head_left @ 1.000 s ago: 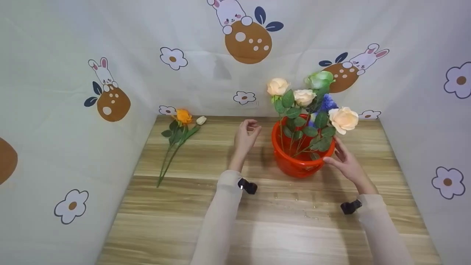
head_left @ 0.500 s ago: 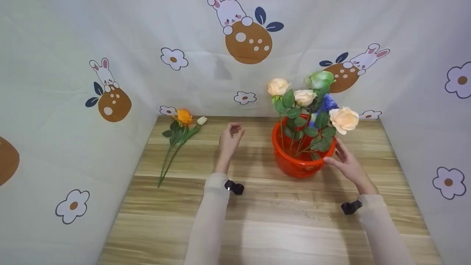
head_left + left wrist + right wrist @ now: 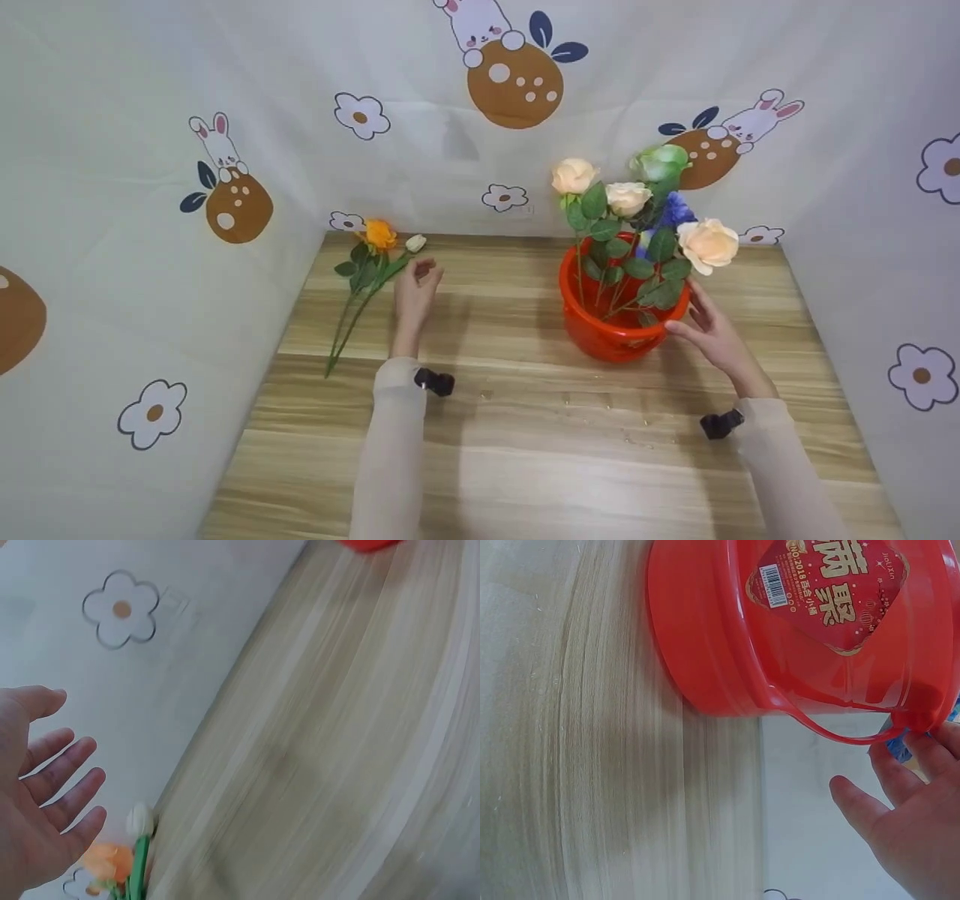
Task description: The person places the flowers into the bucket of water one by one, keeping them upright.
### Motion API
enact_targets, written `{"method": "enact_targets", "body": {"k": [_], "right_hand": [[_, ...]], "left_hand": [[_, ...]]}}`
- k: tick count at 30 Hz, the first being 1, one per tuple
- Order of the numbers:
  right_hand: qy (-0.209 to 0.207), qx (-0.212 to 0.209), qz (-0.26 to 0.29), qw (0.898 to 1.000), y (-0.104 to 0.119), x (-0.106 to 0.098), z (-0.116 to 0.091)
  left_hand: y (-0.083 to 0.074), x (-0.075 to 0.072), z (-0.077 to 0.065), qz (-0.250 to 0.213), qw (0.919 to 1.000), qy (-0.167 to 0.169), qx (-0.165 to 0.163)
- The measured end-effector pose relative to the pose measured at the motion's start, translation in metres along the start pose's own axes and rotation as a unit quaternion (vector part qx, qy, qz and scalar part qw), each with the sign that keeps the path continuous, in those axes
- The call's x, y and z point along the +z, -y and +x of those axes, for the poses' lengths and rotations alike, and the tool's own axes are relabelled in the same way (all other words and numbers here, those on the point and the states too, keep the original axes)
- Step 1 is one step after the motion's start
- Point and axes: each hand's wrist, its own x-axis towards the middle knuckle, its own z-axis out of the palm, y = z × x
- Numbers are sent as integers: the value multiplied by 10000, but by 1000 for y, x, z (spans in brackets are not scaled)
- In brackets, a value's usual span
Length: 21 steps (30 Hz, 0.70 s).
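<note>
My left hand (image 3: 415,296) is just right of two artificial flowers lying on the table, an orange rose (image 3: 381,234) and a white tulip (image 3: 416,243). In the left wrist view its fingers are spread and relaxed, with nothing held, and the flower heads show below them. At the right, my right hand (image 3: 712,341) touches the side of a red bucket (image 3: 607,346) near the rim, its fingers fairly straight. Peach roses (image 3: 709,244), a green rose (image 3: 660,163) and a blue flower (image 3: 677,210) stand in the bucket. The right thumb is not clear in the right wrist view.
The wood-grain table (image 3: 570,480) meets printed cloth walls (image 3: 427,172) at the back and sides. Small clear spots like drops lie before the bucket. A thin red handle (image 3: 840,736) hangs along the bucket's side, beside a printed label (image 3: 832,592).
My left hand has moved left across the table, from beside the bucket to beside the lying flowers. My right hand and the bucket have stayed in place.
</note>
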Motion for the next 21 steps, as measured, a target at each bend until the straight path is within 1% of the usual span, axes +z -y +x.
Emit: {"method": "enact_targets", "body": {"k": [4, 7, 10, 13, 17, 21], "right_hand": [[-13, -2, 66, 10000, 0, -1, -1], [-13, -4, -8, 10000, -1, -1, -1], [19, -30, -62, 10000, -2, -2, -1], [16, -69, -80, 9999, -3, -2, 0], [25, -71, -99, 9999, -3, -2, 0], [44, -32, -134, 9999, -1, -1, 0]], "left_hand": [[8, -20, 4, -43, 9996, -218, -178], [14, -34, 7, -130, 9990, -308, -285], [22, -48, 7, -110, 9985, -320, -442], [32, -61, 4, -47, 9978, -284, -595], [48, -76, -3, 271, 9963, -268, -771], [65, -87, -10, 620, 9934, -248, -938]]}}
